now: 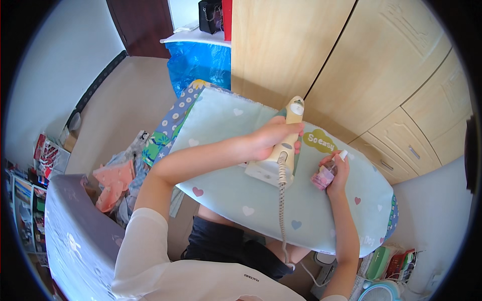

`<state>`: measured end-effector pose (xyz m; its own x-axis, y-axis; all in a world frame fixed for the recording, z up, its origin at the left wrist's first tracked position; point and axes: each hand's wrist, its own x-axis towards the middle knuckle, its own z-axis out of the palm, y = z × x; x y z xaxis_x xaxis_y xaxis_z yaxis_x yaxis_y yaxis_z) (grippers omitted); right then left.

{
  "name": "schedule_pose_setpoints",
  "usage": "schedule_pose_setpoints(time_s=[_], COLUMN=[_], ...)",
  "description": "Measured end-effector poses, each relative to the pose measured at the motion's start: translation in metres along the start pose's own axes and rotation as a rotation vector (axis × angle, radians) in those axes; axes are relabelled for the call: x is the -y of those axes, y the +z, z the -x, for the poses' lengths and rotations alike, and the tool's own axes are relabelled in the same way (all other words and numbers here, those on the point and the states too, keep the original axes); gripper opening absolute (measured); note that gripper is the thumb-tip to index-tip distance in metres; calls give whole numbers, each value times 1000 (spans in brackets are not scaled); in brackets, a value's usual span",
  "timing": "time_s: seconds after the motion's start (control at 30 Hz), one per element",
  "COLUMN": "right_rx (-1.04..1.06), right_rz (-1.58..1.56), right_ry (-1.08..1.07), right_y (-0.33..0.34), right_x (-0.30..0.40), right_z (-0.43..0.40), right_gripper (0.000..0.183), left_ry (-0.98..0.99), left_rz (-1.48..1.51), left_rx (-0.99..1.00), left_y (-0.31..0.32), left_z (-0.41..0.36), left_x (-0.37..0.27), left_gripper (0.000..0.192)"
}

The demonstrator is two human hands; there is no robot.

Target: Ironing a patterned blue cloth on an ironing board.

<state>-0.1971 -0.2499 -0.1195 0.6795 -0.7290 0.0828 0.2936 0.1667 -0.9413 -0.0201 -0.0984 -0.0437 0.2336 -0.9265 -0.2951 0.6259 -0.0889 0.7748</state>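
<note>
Before me stands an ironing board (226,195) with a pale blue cover printed with hearts. My left hand (276,139) is closed around the cream handle of a garment steamer or steam iron (295,129), which is over the middle of the board. Its coiled cord (281,203) hangs across the board toward my lap. In my right hand (337,173) is a small clear spray bottle (323,178) with pink decoration and a white nozzle, tilted above the board to the right of the appliance. Whether the appliance's base touches the cover, I cannot tell.
Light wooden cabinets (278,49) border the board's far side. A blue plastic sheet (199,64) hangs beyond its left end. Crumpled clothes (124,184) lie to the left, near a bed (79,225). A basket of items (399,263) and a white cord (308,272) are at lower right.
</note>
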Motion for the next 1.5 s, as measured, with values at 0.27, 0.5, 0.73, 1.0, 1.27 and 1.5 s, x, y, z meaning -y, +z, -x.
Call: schedule_pose_setpoints(time_s=[0.27,0.5,0.73,1.0,1.27,1.5], right_rx=[12,13,18,29,23,12], right_rz=[-2,-10,16,45,76,63], right_ry=[3,17,58,23,36,19], right_y=[-1,-1,0,1,1,0], right_x=[-1,-1,1,0,-4,0], right_z=[2,1,0,-1,-1,0], right_gripper=[13,15,15,13,17,15], left_ry=[1,27,-35,-13,18,-30], left_rz=[-23,-14,-34,23,-19,-1], left_rx=[21,-5,4,-24,-12,47], left_y=[-1,-1,0,0,-2,-1], left_z=[0,-1,1,-1,-2,-5], left_x=[1,2,-3,1,3,2], left_gripper=[20,19,20,20,19,20])
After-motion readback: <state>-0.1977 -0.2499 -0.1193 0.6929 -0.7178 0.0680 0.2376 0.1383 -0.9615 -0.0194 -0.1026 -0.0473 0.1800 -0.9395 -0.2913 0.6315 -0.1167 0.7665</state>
